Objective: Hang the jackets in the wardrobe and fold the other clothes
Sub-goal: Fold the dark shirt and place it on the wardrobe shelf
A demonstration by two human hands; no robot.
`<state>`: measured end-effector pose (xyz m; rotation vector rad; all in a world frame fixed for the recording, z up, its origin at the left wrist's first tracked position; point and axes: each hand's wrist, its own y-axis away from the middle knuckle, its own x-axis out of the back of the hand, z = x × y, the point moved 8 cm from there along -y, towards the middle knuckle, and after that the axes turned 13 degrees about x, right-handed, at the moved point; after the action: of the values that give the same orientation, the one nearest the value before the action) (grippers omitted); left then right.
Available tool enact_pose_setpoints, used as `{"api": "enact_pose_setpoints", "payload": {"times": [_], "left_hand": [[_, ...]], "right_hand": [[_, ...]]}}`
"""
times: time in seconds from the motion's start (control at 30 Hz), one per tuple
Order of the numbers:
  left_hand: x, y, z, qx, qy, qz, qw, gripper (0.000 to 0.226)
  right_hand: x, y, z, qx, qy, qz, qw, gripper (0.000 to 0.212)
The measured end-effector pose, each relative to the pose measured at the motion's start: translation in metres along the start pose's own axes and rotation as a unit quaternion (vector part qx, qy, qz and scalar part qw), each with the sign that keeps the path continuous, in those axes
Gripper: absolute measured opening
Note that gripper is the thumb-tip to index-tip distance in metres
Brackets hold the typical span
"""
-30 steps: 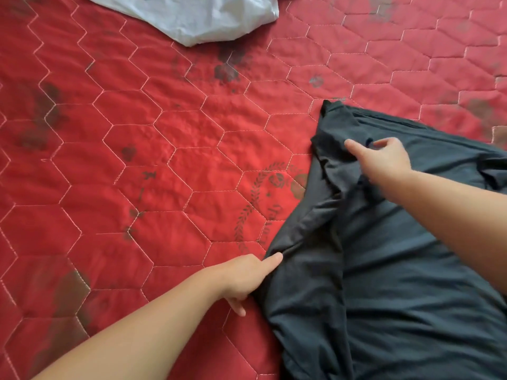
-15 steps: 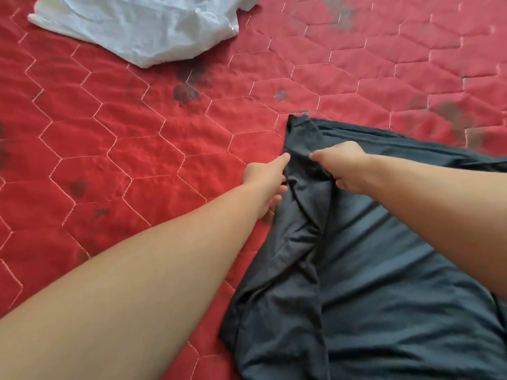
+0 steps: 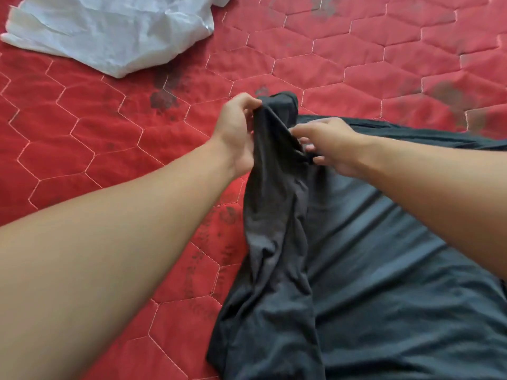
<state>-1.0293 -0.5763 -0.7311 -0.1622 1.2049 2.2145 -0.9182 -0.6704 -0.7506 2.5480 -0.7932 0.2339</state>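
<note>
A dark grey garment [image 3: 384, 283] lies spread over the right half of a red quilted bed cover [image 3: 109, 149]. Its left edge is bunched into a raised fold. My left hand [image 3: 236, 135] pinches the top of that fold near the garment's upper corner and lifts it off the cover. My right hand [image 3: 326, 145] grips the same fold from the right, just below, fingers curled into the cloth. Both forearms reach in from the bottom corners.
A crumpled white garment [image 3: 109, 31] lies at the top left of the bed cover. Dark stains mark the red quilt near the middle top and right. The left side of the cover carries nothing but my forearm.
My left hand moved from the garment's lower left edge up to its top corner and took hold. Both hands have now lifted the corner fold off the cover.
</note>
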Motion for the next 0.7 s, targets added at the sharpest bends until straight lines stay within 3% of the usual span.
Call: {"api": "enact_pose_setpoints", "payload": {"times": [0.07, 0.13, 0.2, 0.3, 0.33, 0.4, 0.47, 0.53, 0.6, 0.7], "left_hand": [[-0.006, 0.000, 0.005, 0.023, 0.038, -0.058, 0.997, 0.033], [-0.006, -0.003, 0.009, 0.016, 0.039, -0.053, 0.998, 0.030], [0.004, -0.009, 0.006, 0.023, 0.008, 0.027, 0.999, 0.025], [0.030, -0.018, 0.004, -0.008, -0.087, 0.175, 0.981, 0.018], [0.037, -0.017, 0.008, -0.050, -0.177, 0.227, 0.956, 0.026], [0.035, -0.007, 0.016, -0.178, -0.407, 0.284, 0.850, 0.047], [0.015, 0.003, 0.002, -0.271, -0.568, 0.234, 0.741, 0.053], [0.014, 0.001, -0.029, -0.248, -0.682, 0.201, 0.658, 0.053], [0.028, -0.004, -0.053, -0.191, -0.742, 0.206, 0.608, 0.057], [0.043, -0.005, -0.060, -0.177, -0.753, 0.218, 0.595, 0.063]], "right_hand": [[-0.003, 0.002, 0.000, -0.038, -0.100, -0.032, 0.994, 0.032], [-0.005, 0.008, 0.001, -0.079, -0.150, -0.079, 0.982, 0.044], [-0.004, 0.010, -0.001, -0.073, -0.138, -0.105, 0.982, 0.027], [0.012, 0.003, -0.006, -0.028, -0.074, -0.022, 0.997, 0.008], [0.020, 0.001, -0.007, -0.011, 0.011, 0.003, 1.000, 0.004], [0.036, 0.001, -0.005, 0.036, 0.232, 0.049, 0.971, 0.033], [0.034, 0.016, -0.014, 0.130, 0.343, 0.098, 0.925, 0.040], [0.010, 0.040, -0.017, 0.230, 0.384, 0.086, 0.890, 0.035], [-0.009, 0.056, 0.000, 0.205, 0.395, 0.064, 0.893, 0.035], [-0.001, 0.049, 0.021, 0.059, 0.271, 0.130, 0.952, 0.038]]}}
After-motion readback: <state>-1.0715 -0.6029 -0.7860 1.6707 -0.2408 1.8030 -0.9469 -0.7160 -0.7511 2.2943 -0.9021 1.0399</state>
